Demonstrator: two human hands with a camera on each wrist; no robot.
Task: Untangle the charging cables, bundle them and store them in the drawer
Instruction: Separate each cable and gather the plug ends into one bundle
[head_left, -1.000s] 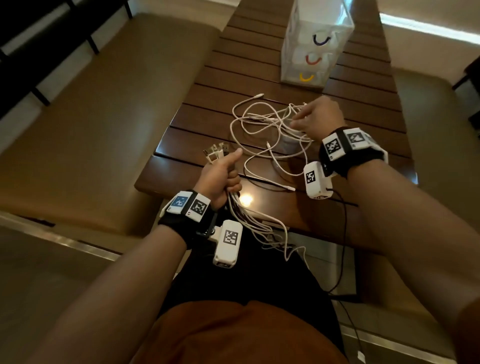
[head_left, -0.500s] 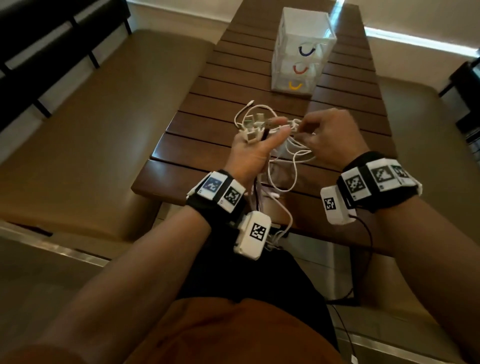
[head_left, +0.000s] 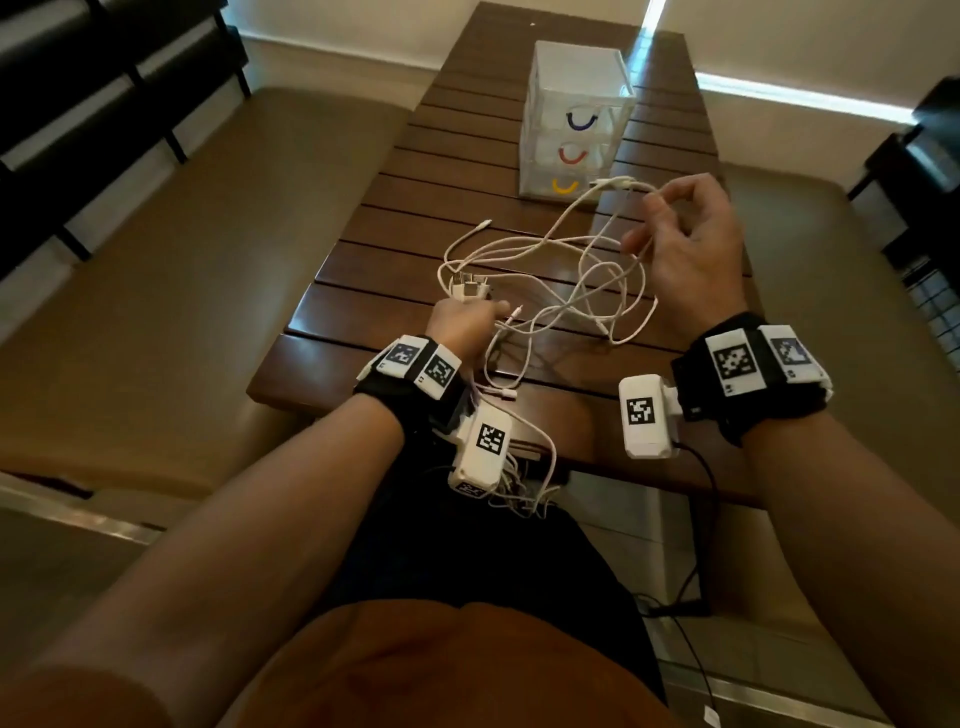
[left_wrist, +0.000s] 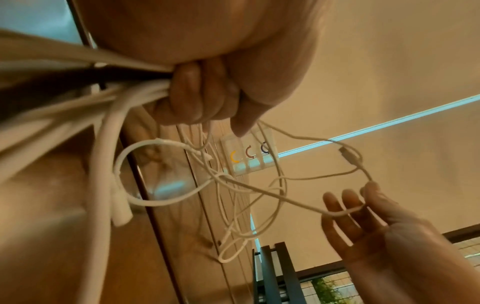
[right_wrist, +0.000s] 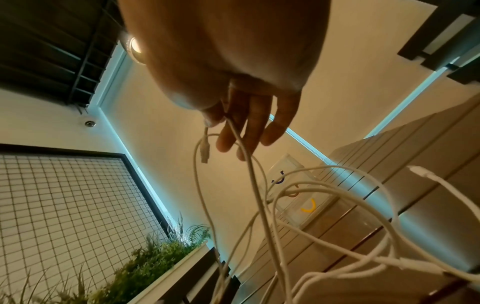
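Untangling is the step in hand, judged from how the white charging cables (head_left: 561, 291) lie: a loose knot of loops sprawled on the slatted wooden tabletop (head_left: 405, 218), with more strands trailing off the near edge down toward the lap. Left hand (head_left: 462, 327) sits low at the near side of the tabletop, fist clenched round a gathered bunch of cable ends; the plug heads (head_left: 467, 287) stick up just past its knuckles, and the left wrist view shows the fingers (left_wrist: 192, 98) curled tight on several thick strands. Right hand (head_left: 691, 244) is raised above the tabletop, off to the right of the tangle, thumb and forefinger pinching one thin strand close behind its connector (head_left: 615, 183); the other fingers (right_wrist: 259, 123) hang loose and half spread, gripping nothing. That strand runs from the pinch down into the knot. Clear drawer unit (head_left: 576, 119), three drawers with blue, red and yellow handles, stands farther back on the tabletop, all drawers apparently closed; nothing stored yet. Next move likely calls for drawing the pinched strand out through the loops while the left hand anchors the ends; risk is cinching the knot tighter if pulled straight. Bundling not yet begun.
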